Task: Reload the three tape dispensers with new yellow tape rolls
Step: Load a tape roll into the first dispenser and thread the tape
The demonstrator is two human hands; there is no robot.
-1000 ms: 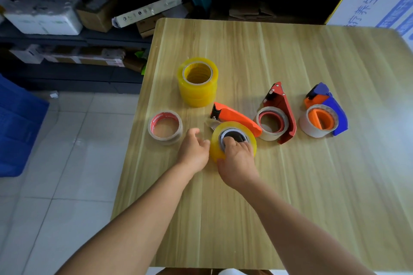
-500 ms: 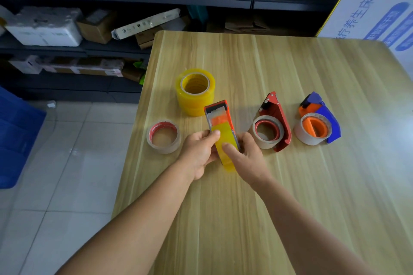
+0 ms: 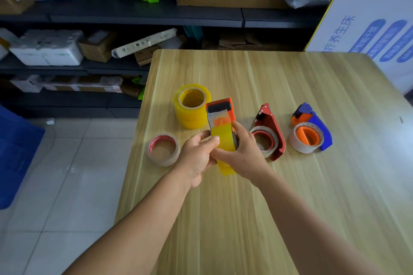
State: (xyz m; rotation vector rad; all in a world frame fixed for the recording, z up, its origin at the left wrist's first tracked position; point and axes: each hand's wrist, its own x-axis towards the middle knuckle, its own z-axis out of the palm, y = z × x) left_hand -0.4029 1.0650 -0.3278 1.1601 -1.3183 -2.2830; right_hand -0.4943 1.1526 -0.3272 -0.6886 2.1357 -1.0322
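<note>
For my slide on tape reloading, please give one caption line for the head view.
Both hands, left hand and right hand, hold the orange dispenser loaded with a yellow roll.

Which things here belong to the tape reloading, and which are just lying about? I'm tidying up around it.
Part of the job:
orange dispenser, with a yellow roll, gripped by left hand and right hand
red dispenser
blue dispenser
stack of yellow rolls

Lying about:
red-cored roll
shelf clutter behind

left hand (image 3: pixel 196 156): bare, no glove, ring or watch | right hand (image 3: pixel 245 154): bare, no glove, ring or watch | forearms: bare to frame edge, no sleeve in view
</note>
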